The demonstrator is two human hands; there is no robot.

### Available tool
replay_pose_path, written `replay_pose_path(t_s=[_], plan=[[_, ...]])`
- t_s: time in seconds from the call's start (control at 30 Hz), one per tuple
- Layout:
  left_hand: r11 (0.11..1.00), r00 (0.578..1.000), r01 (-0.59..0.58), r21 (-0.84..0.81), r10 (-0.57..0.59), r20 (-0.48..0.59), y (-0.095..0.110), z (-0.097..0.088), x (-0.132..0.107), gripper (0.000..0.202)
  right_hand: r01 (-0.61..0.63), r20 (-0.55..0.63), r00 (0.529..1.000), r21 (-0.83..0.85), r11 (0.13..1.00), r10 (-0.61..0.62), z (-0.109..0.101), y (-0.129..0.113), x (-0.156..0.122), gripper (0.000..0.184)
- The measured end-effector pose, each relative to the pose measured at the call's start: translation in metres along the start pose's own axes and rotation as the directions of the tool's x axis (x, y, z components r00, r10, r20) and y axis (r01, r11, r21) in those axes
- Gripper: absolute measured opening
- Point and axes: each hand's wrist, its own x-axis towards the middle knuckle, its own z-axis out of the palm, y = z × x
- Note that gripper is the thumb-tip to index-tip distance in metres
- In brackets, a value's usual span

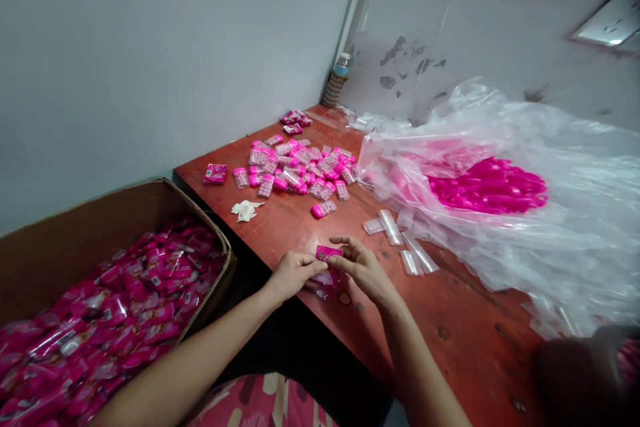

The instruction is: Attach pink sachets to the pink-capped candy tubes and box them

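My left hand [293, 273] and my right hand [363, 267] meet over the near edge of a red-brown table [450, 320]. Together they pinch a small pink packet [328, 253] between their fingertips. Something pink and clear lies just under the packet, partly hidden by my fingers. A single pink-capped clear case [323, 209] lies on the table a short way beyond my hands.
A heap of pink-capped cases [300, 167] fills the far table. Clear empty cases [400, 240] lie right of my hands. A big clear plastic bag [525, 213] holds pink caps [490, 185]. A cardboard box [125, 213] of pink packets stands left. A bottle [336, 80] stands in the corner.
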Motion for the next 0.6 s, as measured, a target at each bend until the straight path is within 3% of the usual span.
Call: replay_pose_path(t_s=[0.07, 0.17, 0.23, 0.37, 0.5, 0.6], plan=[[1.0, 1.0, 0.005, -0.005, -0.005, -0.027, -0.001, -0.006, 0.001, 0.023, 0.033, -0.006, 0.999, -0.308, 0.951, -0.036, -0.003, -0.003, 0.018, 0.027], [1.0, 0.991, -0.024, -0.015, 0.022, -0.132, -0.001, -0.013, -0.001, 0.022, 0.071, -0.097, 0.97, -0.761, 0.645, -0.222, -0.006, -0.008, 0.054, 0.022], [0.996, 0.982, -0.026, -0.082, 0.01, -0.191, 0.002, -0.018, -0.003, 0.022, 0.095, -0.046, 0.953, -0.893, 0.439, -0.3, -0.007, -0.013, 0.078, 0.028], [0.961, 0.961, -0.011, -0.275, -0.067, -0.27, 0.009, -0.025, -0.005, 0.022, 0.165, 0.118, 0.963, -0.969, 0.183, -0.244, -0.01, -0.015, 0.11, 0.028], [0.882, 0.946, -0.024, -0.471, -0.132, -0.296, 0.011, -0.032, -0.002, 0.021, 0.142, 0.102, 0.97, -0.975, 0.172, -0.223, -0.014, -0.006, 0.109, 0.021], [0.812, 0.935, -0.03, -0.583, -0.183, -0.303, 0.01, -0.032, 0.002, 0.02, 0.088, 0.035, 0.969, -0.974, 0.211, -0.243, -0.011, 0.002, 0.081, 0.022]])
